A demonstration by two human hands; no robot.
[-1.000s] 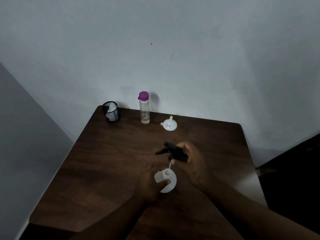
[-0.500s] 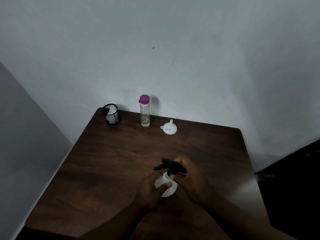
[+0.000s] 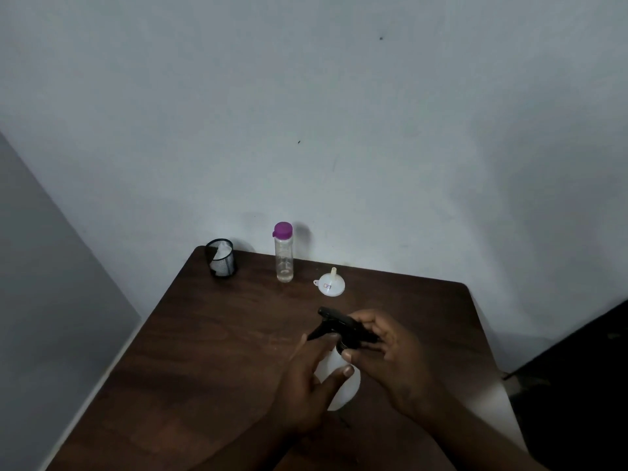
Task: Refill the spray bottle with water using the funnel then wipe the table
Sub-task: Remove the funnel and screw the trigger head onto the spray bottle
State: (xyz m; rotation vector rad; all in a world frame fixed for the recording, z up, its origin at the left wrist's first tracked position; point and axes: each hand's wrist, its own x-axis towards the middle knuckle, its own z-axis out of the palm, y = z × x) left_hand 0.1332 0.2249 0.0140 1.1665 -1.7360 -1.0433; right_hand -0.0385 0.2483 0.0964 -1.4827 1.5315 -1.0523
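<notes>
The white spray bottle (image 3: pixel 343 385) stands near the middle of the dark wooden table (image 3: pixel 210 351). My left hand (image 3: pixel 306 385) grips its body. My right hand (image 3: pixel 390 355) is closed on the black trigger head (image 3: pixel 339 326), which sits on the bottle's neck. A white funnel (image 3: pixel 331 283) lies mouth-down, spout up, further back. Left of it stands a clear water bottle (image 3: pixel 283 254) with a purple cap. A black mesh cup (image 3: pixel 221 258) with a white cloth or tissue inside stands at the back left corner.
A pale wall runs behind the table and along its left side. To the right of the table lies dark floor or furniture (image 3: pixel 577 385). Bare wood stretches left of my hands and along the right edge.
The trigger head was lifted off the bottle with its tube showing; it has come down onto the neck. My head has tilted, so the table sits lower in view.
</notes>
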